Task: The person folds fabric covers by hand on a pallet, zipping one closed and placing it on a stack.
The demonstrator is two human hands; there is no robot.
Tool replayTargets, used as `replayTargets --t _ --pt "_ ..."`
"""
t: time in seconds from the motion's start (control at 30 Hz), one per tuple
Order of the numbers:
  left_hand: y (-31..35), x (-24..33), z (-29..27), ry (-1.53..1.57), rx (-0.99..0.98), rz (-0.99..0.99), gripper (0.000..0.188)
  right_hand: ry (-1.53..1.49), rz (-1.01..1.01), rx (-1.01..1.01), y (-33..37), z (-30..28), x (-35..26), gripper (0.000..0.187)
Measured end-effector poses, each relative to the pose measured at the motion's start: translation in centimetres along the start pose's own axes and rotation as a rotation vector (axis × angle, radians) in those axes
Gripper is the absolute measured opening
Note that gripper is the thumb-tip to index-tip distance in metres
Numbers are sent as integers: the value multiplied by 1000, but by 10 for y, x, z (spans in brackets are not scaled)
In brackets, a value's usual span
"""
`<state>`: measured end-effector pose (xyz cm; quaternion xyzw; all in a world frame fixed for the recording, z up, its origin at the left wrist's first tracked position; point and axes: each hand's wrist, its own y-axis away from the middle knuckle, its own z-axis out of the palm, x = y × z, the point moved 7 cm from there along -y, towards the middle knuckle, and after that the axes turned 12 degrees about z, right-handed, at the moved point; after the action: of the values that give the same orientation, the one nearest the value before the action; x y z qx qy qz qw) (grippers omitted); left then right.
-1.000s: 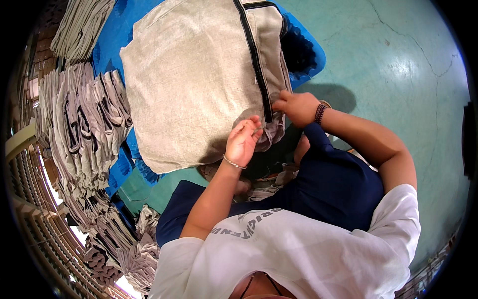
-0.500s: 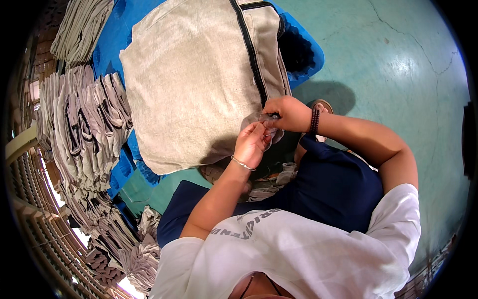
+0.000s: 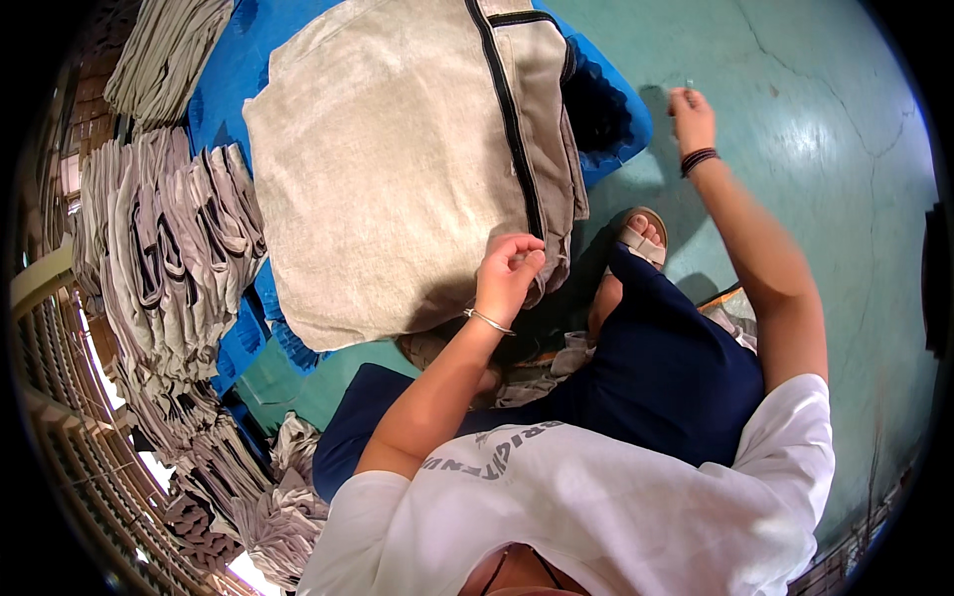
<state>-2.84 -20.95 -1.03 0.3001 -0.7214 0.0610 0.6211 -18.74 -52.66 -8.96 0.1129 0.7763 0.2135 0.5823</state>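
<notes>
A large beige fabric piece (image 3: 388,169), with a black trim strip (image 3: 509,119) down its right side, lies before me over a blue plastic support. At its near right corner my left hand (image 3: 509,278) is closed, thumb and fingers pinched on the fabric beside the strip's lower end. My right hand (image 3: 693,124) is held away to the right above the floor, its fingers curled closed. Something tiny and pale shows at its fingertips, too small to name. The inside of that hand is hidden.
Folded beige fabric pieces (image 3: 169,248) stand in stacks at the left, with more piles (image 3: 283,517) nearer me. The blue plastic support (image 3: 631,139) juts out past the fabric at the right. My sandalled foot (image 3: 646,233) rests on the green floor (image 3: 795,199).
My right hand has left the fabric corner and swung up and to the right. My left hand stays at the corner. The fabric's right side has shifted slightly.
</notes>
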Motion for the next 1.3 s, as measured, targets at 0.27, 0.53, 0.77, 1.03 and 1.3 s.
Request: replayTargets --t 0.27,0.53,0.77,1.03,1.3 --pt "-49 32 -19 -499 163 384 37 623 43 130 -71 -61 68 42" --pt "-93 22 -18 -646 243 324 21 293 17 -87 -30 -21 37 35" --pt "-96 4 -31 -395 201 205 10 82 -358 -284 49 36 -51 25" --pt "-92 -25 -37 30 161 91 8 449 -749 -802 170 125 -77 26" --pt "-89 -16 -31 431 121 -5 4 622 -693 -1081 201 138 -38 29"
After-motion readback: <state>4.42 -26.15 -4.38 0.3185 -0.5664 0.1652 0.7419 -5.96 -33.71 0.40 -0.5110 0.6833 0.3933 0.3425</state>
